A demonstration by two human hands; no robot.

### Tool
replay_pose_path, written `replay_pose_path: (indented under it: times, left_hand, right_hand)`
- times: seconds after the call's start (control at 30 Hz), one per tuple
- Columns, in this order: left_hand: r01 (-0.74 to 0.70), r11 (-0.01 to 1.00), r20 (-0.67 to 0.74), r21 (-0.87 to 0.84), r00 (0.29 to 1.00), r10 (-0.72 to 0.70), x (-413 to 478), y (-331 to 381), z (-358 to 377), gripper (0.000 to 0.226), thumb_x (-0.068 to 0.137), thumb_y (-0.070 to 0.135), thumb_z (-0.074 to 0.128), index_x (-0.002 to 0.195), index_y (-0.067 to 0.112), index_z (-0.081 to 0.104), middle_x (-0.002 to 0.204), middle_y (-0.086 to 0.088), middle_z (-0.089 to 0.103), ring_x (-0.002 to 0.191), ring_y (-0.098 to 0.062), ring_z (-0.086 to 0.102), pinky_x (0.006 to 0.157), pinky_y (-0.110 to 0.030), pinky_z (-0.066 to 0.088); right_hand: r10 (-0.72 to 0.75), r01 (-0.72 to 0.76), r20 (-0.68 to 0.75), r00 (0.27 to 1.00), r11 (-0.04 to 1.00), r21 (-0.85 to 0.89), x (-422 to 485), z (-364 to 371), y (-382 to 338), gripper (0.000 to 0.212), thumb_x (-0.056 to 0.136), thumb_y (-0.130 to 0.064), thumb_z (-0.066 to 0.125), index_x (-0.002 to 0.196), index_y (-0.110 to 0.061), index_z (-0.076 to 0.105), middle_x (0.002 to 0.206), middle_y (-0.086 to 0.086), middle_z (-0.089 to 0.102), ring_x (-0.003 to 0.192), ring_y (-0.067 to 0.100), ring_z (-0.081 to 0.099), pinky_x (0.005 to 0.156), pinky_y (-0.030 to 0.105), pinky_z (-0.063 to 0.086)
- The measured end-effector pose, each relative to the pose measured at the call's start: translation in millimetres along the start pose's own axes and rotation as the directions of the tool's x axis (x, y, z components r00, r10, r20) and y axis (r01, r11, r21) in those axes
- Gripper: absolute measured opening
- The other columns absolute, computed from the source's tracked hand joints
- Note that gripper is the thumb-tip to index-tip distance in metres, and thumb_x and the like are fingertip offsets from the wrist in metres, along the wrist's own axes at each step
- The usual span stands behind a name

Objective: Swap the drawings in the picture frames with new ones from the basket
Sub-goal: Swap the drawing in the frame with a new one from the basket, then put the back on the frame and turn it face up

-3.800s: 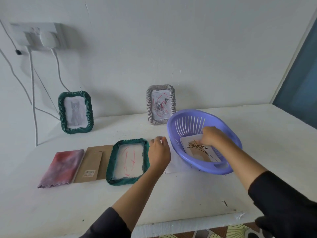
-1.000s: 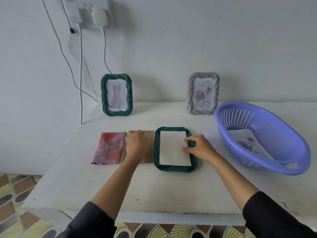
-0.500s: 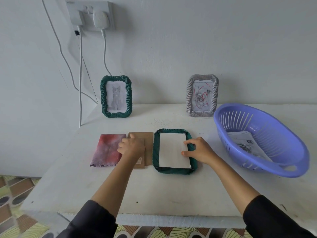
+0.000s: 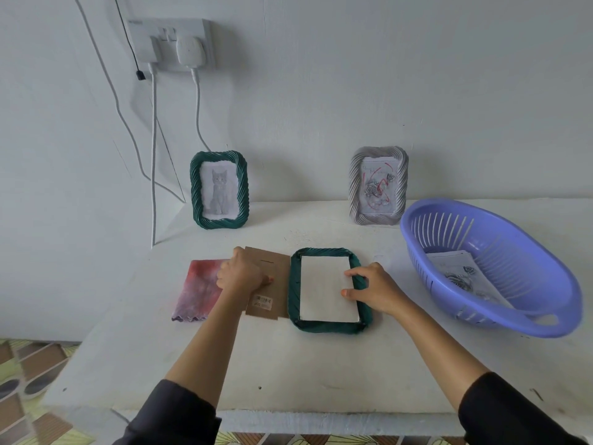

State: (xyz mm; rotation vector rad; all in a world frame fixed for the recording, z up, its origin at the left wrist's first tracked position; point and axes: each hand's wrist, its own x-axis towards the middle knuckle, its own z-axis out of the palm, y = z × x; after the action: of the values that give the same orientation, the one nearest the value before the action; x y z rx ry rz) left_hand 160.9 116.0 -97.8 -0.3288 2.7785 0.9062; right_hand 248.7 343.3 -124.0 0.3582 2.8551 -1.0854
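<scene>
Stretching across the lower view, a white table [image 4: 321, 374] meets a pale wall, where a socket [image 4: 170, 43] carries plugs and cables hanging down. Patterned floor tiles [image 4: 29, 380] show below the table's left edge.

Three picture frames are here. Two stand upright against the wall: a green frame [image 4: 219, 190] with a cat drawing on the left, and a grey frame [image 4: 378, 185] with a drawing of roses and red lines on the right. A third frame [image 4: 329, 290], green, lies face down in the middle of the table with a white sheet [image 4: 325, 292] sitting in its back.

One brown backing board [image 4: 272, 284] lies just left of it, and one pink-purple cloth [image 4: 200, 289] lies beside that. One purple basket [image 4: 491, 268] sits at the right, holding at least one drawing [image 4: 465, 277].

The left hand [image 4: 242, 273] closes on the backing board's left edge, lifting that side a little. The right hand [image 4: 377, 289] rests spread on the lying frame's right rim, thumb pressing on the white sheet, clasping nothing.
</scene>
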Motion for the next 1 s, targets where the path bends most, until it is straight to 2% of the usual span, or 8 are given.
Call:
replay_pose_path:
  times: [0.1, 0.23, 0.4, 0.5, 0.57, 0.7, 0.87, 1.0]
  left_hand:
    - [-0.053, 0.989, 0.005, -0.135, 0.999, 0.054, 2.2, -2.0, -7.8, 0.068, 0.073, 0.016, 0.078, 0.128, 0.011, 0.039, 0.127, -0.018, 0.050, 0.114, -0.035, 0.051, 0.095, -0.045, 0.048]
    - [-0.106, 0.974, -0.077, -0.200, 0.993, 0.092, 1.2, -2.2, -20.5, 0.058, 0.079, 0.005, 0.069, 0.130, 0.006, 0.041, 0.130, -0.017, 0.050, 0.119, -0.033, 0.049, 0.097, -0.040, 0.044]
    - [-0.200, 0.909, -0.146, -0.366, 0.977, 0.156, -14.1, 11.0, -34.0, 0.064, 0.078, 0.003, 0.070, 0.135, 0.010, 0.041, 0.131, -0.015, 0.051, 0.119, -0.031, 0.050, 0.096, -0.036, 0.043]
    - [-0.202, 0.783, -0.064, -0.588, 0.977, 0.204, -28.0, 23.5, -30.8, 0.067, 0.073, 0.002, 0.075, 0.131, 0.012, 0.046, 0.122, -0.011, 0.055, 0.111, -0.032, 0.057, 0.096, -0.043, 0.049]
    - [-0.143, 0.724, 0.052, -0.674, 0.969, 0.240, -37.7, 32.0, -20.6, 0.065, 0.072, 0.000, 0.075, 0.129, 0.014, 0.047, 0.121, -0.014, 0.057, 0.105, -0.034, 0.061, 0.089, -0.047, 0.053]
    - [-0.048, 0.735, 0.238, -0.677, 0.930, 0.280, -49.0, 42.1, 13.1, 0.064, 0.075, -0.001, 0.073, 0.130, 0.013, 0.045, 0.124, -0.017, 0.054, 0.106, -0.036, 0.061, 0.084, -0.046, 0.056]
    - [-0.081, 0.829, 0.241, -0.553, 0.937, 0.253, -47.3, 44.3, 42.6, 0.065, 0.073, 0.008, 0.077, 0.130, 0.008, 0.046, 0.122, -0.013, 0.055, 0.110, -0.032, 0.058, 0.094, -0.045, 0.051]
    - [-0.186, 0.898, 0.202, -0.398, 0.937, 0.284, -43.9, 48.1, 48.1, 0.069, 0.073, 0.020, 0.079, 0.131, 0.004, 0.046, 0.128, -0.012, 0.054, 0.113, -0.027, 0.056, 0.096, -0.036, 0.049]
  right_hand:
    - [-0.003, 0.003, 0.003, 1.000, 1.000, -0.008, 0.4, 0.1, 0.0, 0.049, 0.080, -0.033, 0.068, 0.126, -0.023, 0.054, 0.127, 0.009, 0.040, 0.117, 0.022, 0.047, 0.097, 0.027, 0.036]
    - [-0.002, 0.002, -0.003, 1.000, 1.000, -0.001, 2.3, 0.2, 0.8, 0.046, 0.081, -0.035, 0.067, 0.124, -0.023, 0.056, 0.125, 0.010, 0.042, 0.115, 0.023, 0.048, 0.096, 0.028, 0.037]
    - [0.017, -0.017, -0.014, 1.000, 0.998, 0.054, 4.1, 0.1, 0.9, 0.042, 0.081, -0.036, 0.067, 0.120, -0.024, 0.059, 0.120, 0.008, 0.044, 0.110, 0.021, 0.051, 0.089, 0.025, 0.038]
    - [0.007, 0.015, -0.157, 0.988, 0.990, 0.139, 5.2, 1.7, -0.1, 0.039, 0.081, -0.036, 0.066, 0.118, -0.025, 0.061, 0.117, 0.011, 0.050, 0.108, 0.023, 0.053, 0.090, 0.028, 0.041]
    - [0.002, 0.046, -0.235, 0.972, 0.979, 0.196, 2.7, -0.7, -6.4, 0.033, 0.086, -0.034, 0.060, 0.118, -0.024, 0.060, 0.106, 0.009, 0.054, 0.098, 0.021, 0.054, 0.082, 0.027, 0.041]
    - [0.089, -0.018, -0.098, 0.991, 0.822, 0.569, -2.0, -3.6, -18.1, 0.023, 0.093, -0.019, 0.052, 0.115, -0.014, 0.052, 0.080, 0.005, 0.061, 0.065, 0.017, 0.056, 0.059, 0.023, 0.043]
    - [0.172, -0.085, -0.129, 0.977, 0.862, 0.499, 1.3, -1.9, -11.2, 0.023, 0.087, -0.004, 0.057, 0.109, -0.006, 0.059, 0.069, 0.004, 0.059, 0.052, 0.016, 0.053, 0.045, 0.019, 0.045]
    - [0.192, -0.126, -0.120, 0.974, 0.899, 0.418, 6.2, -1.7, -8.3, 0.026, 0.085, -0.006, 0.059, 0.110, -0.005, 0.064, 0.068, 0.001, 0.060, 0.048, 0.019, 0.053, 0.050, 0.025, 0.045]
